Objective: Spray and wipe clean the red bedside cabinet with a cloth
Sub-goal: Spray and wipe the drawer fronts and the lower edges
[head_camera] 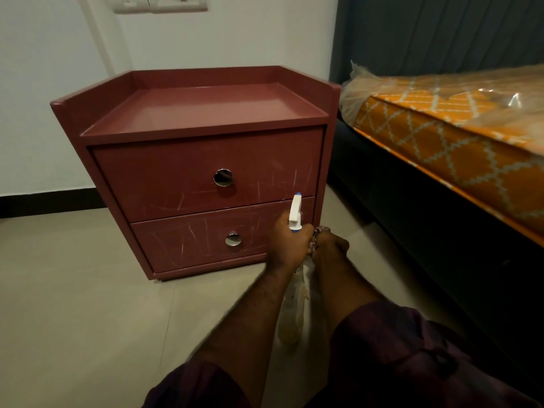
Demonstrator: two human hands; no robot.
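My left hand (290,245) grips the spray bottle (295,212) by its neck, nozzle up toward the red cabinet (206,172) right in front. My right hand (331,245) keeps the cloth (319,232) bunched tight, handy for wiping.

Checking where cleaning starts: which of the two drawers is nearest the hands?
The lower red drawer of the red bedside cabinet: the left hand gripping the white plastic spray bottle overlaps its right end. The upper drawer lies above the hand.
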